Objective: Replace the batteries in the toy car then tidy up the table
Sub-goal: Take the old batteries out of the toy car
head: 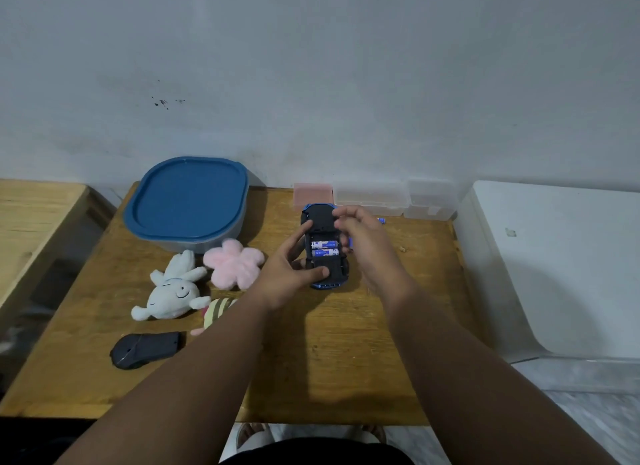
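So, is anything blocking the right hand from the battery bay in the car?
Nothing visible does. The toy car is underside up, gripped by the left hand, its two batteries exposed; the right hand hovers just over its right side.

Wooden table (346, 360), fluffy plush flower (233, 264)

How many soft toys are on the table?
3, all left of the car: white rabbit, pink flower beside it, striped toy partly hidden by the left forearm.
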